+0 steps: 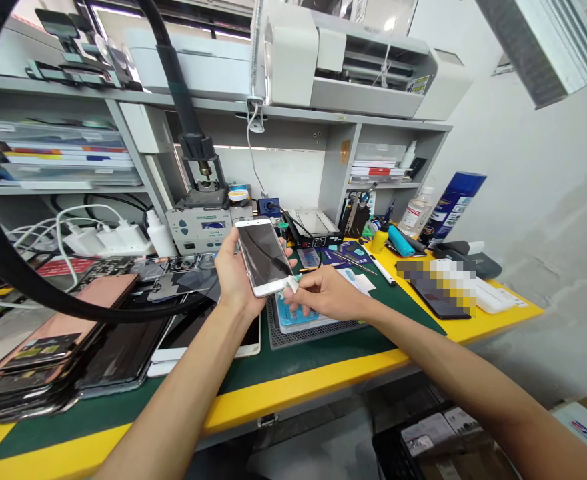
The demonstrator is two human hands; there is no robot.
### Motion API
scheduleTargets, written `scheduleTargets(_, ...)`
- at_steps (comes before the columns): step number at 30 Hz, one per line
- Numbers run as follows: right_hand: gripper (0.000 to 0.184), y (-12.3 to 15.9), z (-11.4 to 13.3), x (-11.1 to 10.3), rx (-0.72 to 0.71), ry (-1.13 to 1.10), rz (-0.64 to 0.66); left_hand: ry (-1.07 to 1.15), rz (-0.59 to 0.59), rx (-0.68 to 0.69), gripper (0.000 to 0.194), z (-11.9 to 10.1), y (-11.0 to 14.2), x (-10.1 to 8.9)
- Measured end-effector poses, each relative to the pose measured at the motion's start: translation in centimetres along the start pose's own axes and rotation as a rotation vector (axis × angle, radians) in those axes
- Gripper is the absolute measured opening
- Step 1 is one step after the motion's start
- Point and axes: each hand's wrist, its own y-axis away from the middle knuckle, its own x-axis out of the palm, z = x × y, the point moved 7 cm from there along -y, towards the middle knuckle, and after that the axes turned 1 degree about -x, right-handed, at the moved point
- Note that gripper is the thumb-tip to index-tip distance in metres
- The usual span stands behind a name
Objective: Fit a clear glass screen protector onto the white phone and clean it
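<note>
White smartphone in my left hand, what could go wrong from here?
The white smartphone could slip from your left hand, which holds it tilted above the workbench. The small white item pinched in your right hand, close to the phone's lower corner, might scratch it if pushed carelessly.

Two hands [236, 280] [331, 293], one held phone [263, 253] — one dark-blue can [451, 207], one yellow bottle [379, 239].
</note>
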Motion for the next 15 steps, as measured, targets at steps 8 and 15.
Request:
scheduleTargets(8,0.048,0.03,-0.10,-0.05,-0.014,0.003,0.001,-0.012,0.014,0.005,0.058,-0.02,-0.06,-0.08)
scheduleTargets(15,0.046,0.04,-0.09,0.03,-0.014,-0.003,0.010,-0.014,-0.007,-0.001,0.057,-0.05,0.13,0.06)
